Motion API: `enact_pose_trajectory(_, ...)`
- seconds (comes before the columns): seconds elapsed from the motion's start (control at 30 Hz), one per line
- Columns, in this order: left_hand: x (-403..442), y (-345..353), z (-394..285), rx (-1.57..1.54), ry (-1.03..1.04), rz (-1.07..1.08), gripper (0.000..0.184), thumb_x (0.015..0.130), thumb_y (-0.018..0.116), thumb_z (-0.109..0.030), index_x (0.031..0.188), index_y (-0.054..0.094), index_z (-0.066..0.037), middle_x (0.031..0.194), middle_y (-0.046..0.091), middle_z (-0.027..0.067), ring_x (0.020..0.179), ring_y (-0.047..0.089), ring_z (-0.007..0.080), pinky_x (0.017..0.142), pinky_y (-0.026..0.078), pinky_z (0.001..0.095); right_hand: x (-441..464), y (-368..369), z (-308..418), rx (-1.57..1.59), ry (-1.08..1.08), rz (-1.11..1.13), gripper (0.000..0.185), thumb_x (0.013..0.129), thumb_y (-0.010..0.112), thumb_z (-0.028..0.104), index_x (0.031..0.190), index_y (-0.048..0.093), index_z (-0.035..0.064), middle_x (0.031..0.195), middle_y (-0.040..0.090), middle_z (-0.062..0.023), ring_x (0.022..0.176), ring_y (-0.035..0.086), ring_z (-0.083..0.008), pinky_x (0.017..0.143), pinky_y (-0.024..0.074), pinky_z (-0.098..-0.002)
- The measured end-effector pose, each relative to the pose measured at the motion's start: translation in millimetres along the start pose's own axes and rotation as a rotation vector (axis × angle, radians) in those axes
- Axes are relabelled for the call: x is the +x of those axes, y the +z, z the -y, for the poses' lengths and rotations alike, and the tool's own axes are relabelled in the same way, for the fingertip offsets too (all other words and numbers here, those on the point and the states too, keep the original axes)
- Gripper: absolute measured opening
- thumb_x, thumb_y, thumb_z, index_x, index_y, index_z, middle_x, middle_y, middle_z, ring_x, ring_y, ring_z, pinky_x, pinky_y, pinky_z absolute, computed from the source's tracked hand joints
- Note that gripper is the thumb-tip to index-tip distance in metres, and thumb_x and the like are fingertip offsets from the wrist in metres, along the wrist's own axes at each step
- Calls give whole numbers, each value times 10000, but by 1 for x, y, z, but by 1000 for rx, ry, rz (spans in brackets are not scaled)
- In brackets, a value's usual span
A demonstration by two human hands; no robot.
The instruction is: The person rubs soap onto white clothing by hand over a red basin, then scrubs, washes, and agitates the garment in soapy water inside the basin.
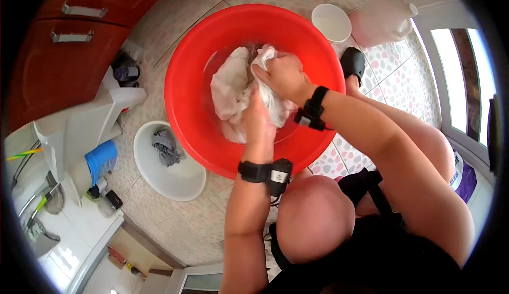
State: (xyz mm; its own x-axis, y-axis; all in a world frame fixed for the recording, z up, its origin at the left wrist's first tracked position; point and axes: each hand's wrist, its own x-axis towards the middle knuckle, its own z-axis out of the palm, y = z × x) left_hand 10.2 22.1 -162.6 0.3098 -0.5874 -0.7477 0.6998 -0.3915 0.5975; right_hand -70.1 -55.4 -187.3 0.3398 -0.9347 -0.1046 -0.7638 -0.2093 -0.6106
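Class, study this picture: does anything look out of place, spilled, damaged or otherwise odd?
Nothing looks clearly spilled or damaged. The one oddity is the boxy black wrist devices, worn at the large round red plastic basin while the left hand and right hand handle crumpled white cloth; such gear seems unusual beside laundry.

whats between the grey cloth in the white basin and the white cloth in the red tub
In the head view, the rim and wall of the red tub separate the grey cloth from the white cloth.

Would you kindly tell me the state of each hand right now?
Left hand: against the white cloth; whether closed cannot be told.
Right hand: closed, holding the white cloth.
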Motion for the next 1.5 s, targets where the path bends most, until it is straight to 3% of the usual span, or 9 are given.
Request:
enact_pose_trajectory(0.13, 22, -28, -6, -96, 206, 93, 565, 854, 589, -321, 1152, 454, 140, 1111, 541, 127, 992, 540, 177, 841, 443, 277, -7, 4, -19, 311, 160, 33, 481, 883, 433, 401, 780, 620, -30, 700, 602, -220, 651, 594, -343, 594, 460, -410)
enact_pose_trajectory(0.23, 31, -41, -5, -44, 235, 40, 543, 864, 578, -309, 1161, 455, 129, 1135, 532, 129, 1013, 533, 181, 854, 435, 281, -17, 0, -25, 1026, 187, 121, 348, 910, 492, 327, 1037, 573, 12, 901, 597, -19, 820, 546, -109, 734, 450, -280)
enact_pose_trajectory(0.37, 30, -44, -2, -129, 212, 147, 543, 883, 548, -304, 1198, 421, 119, 1220, 479, 142, 1076, 503, 196, 899, 414, 301, -28, -7, -21, 1194, 336, 187, 394, 923, 469, 331, 1174, 483, 28, 1051, 567, -52, 958, 530, -127, 838, 426, -275)
enact_pose_trajectory(0.8, 26, -42, 1, -169, 218, 242, 495, 908, 494, -280, 1237, 390, 75, 1254, 455, 138, 1128, 475, 228, 956, 389, 349, -39, -20, -47, 1128, 341, 560, 439, 887, 534, 305, 1193, 464, -3, 1086, 550, -49, 985, 518, -115, 849, 427, -269)
enact_pose_trajectory(0.9, 29, -43, 3, -43, 260, 263, 444, 875, 572, -226, 1181, 456, 74, 1189, 502, 106, 1056, 508, 179, 908, 412, 302, -41, -17, -48, 944, 254, 572, 384, 817, 621, 349, 989, 605, 5, 837, 619, -37, 707, 568, -117, 607, 463, -268)
enact_pose_trajectory(1.0, 22, -31, -1, 142, 300, 255, 394, 870, 582, -235, 1113, 523, 69, 1119, 548, 93, 982, 538, 152, 852, 430, 273, -42, -19, -29, 1145, 344, 460, 413, 786, 634, 390, 918, 628, -1, 727, 622, -70, 627, 565, -137, 550, 458, -313)
enact_pose_trajectory(1.2, 27, -17, 11, 272, 124, -56, 428, 881, 548, -319, 1105, 549, 46, 1050, 582, 77, 861, 565, 128, 693, 477, 269, -63, 19, 8, 315, -88, -148, 471, 835, 534, 403, 653, 605, -25, 627, 561, -257, 595, 561, -417, 563, 451, -447)
enact_pose_trajectory(1.37, 29, -11, 16, 491, 142, -95, 470, 892, 516, -348, 1104, 549, 70, 956, 613, 82, 804, 568, 116, 670, 471, 257, -29, -3, 18, 0, 321, 139, 449, 829, 535, 385, 653, 599, -22, 600, 548, -248, 570, 552, -416, 548, 447, -468)
enact_pose_trajectory(1.5, 45, -30, -2, 341, 54, 3, 672, 861, 499, -492, 949, 580, 169, 899, 631, 161, 810, 593, 183, 693, 477, 279, -50, 19, 20, 351, -113, -99, 546, 866, 445, 449, 620, 592, -16, 532, 528, -225, 484, 525, -386, 470, 416, -453)
